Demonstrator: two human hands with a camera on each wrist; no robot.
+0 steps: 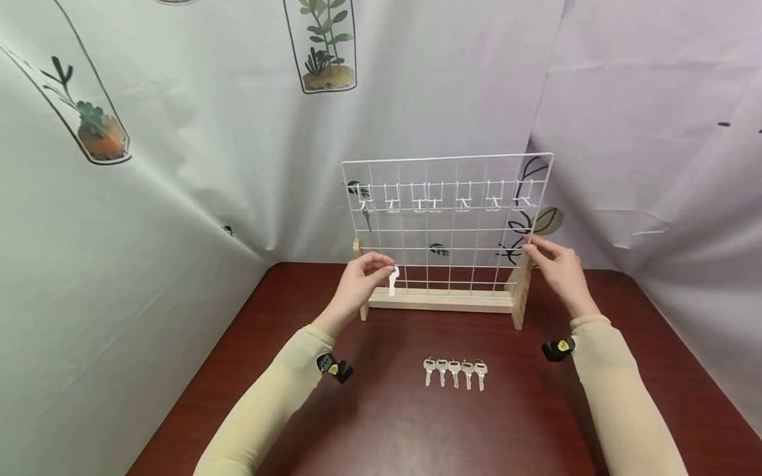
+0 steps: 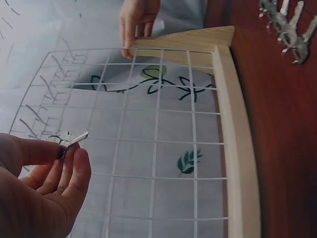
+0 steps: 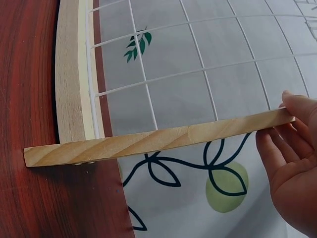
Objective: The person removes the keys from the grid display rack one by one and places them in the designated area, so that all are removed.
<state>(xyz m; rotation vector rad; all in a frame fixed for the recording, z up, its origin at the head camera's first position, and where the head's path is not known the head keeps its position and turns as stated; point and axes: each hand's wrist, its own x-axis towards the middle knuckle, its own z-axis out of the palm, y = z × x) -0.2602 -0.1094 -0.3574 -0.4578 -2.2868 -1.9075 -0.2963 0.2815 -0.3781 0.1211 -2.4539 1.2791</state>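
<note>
My left hand (image 1: pixel 359 283) pinches a silver key (image 1: pixel 393 283) by its ring end between thumb and fingertips. The key hangs in front of the lower left part of a white wire grid rack (image 1: pixel 446 158). In the left wrist view, the key's small ring (image 2: pixel 53 137) shows above the fingers. My right hand (image 1: pixel 559 270) grips the top of the rack's right wooden upright (image 3: pixel 173 139), thumb on one side and fingers on the other. White hooks (image 1: pixel 419 205) run along the upper grid, and another key (image 1: pixel 367 221) hangs from the leftmost one.
Several silver keys (image 1: pixel 455 374) with rings lie in a row on the dark red table (image 1: pixel 357 410), in front of the rack. A wooden base bar (image 1: pixel 440 301) joins the rack's feet. Behind stands a pale curtain (image 1: pixel 238 132) with plant prints.
</note>
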